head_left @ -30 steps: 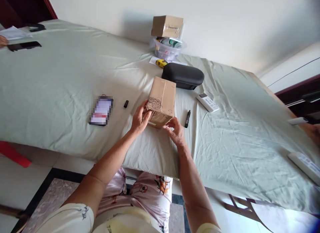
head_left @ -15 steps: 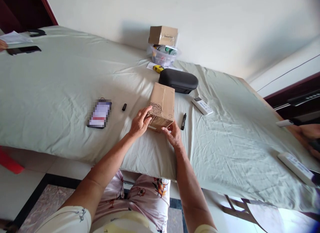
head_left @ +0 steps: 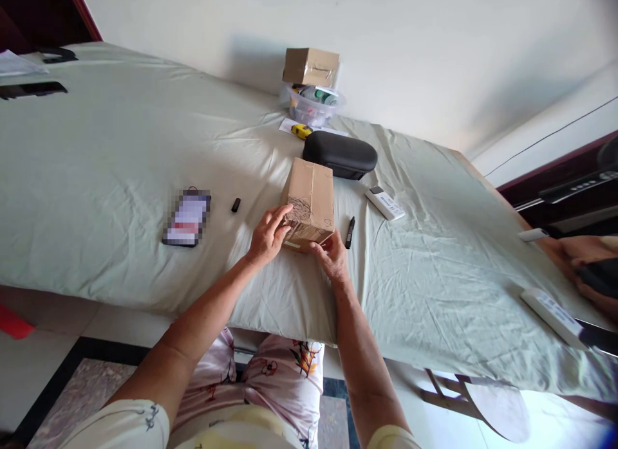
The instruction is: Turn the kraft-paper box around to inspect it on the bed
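A brown cardboard box (head_left: 311, 195) with black scribbles on its near end lies on the pale green sheet (head_left: 120, 153). My left hand (head_left: 268, 233) rests on the box's near left corner, fingers curled over the top edge. Its near right corner is gripped by my right hand (head_left: 329, 255). A black marker (head_left: 349, 232) lies just right of the box, and its small black cap (head_left: 235, 204) lies to the left. A phone (head_left: 186, 217) lies further left.
Behind the box are a black case (head_left: 340, 154), a white remote (head_left: 384, 203), a yellow tape measure (head_left: 301, 131) and a plastic tub (head_left: 313, 105) topped by a small carton (head_left: 309, 66). Another person's hand (head_left: 586, 269) and a second remote (head_left: 550, 309) are at the right edge.
The box has been lowered from a tilt to lie flat on the sheet, and both my hands followed it. The view shifted slightly right.
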Demonstrator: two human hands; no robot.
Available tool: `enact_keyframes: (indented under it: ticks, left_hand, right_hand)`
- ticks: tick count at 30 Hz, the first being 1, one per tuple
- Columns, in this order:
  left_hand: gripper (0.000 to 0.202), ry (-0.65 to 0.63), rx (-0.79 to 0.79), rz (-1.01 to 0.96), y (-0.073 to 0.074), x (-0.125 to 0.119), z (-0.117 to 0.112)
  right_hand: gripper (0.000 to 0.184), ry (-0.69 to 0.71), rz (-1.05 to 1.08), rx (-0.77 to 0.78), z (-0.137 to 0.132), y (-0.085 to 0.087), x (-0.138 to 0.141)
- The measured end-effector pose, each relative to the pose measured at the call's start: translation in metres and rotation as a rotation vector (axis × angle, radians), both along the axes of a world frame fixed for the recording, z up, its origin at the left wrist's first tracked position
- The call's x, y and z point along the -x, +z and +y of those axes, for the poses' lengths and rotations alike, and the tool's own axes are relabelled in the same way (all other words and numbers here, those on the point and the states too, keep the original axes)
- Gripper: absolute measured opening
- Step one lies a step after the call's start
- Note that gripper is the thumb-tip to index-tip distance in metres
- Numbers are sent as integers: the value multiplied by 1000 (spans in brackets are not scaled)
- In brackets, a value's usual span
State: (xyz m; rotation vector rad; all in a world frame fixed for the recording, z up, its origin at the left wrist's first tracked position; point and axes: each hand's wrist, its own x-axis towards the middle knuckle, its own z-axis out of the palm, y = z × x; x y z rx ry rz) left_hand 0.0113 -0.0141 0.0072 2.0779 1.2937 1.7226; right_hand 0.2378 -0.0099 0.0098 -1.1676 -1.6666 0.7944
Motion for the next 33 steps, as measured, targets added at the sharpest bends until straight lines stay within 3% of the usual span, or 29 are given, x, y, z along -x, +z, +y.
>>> enact_keyframes:
  ticks: [3,12,28,33]
  left_hand:
    - [46,-26,-10,-14,0,1,0]
    - [50,-65,19,-43,-4,4,1]
    - [51,-63,21,-43,-3,5,0]
    - [54,-82,58,-81,-10,4,2]
  right_hand:
    - [88,7,25,31,-2,1,2]
    - [101,51,3,141,-3,-1,6]
    - [97,6,-154,106,0,-8,4]
    - [100,16,-192,135,1,-7,5]
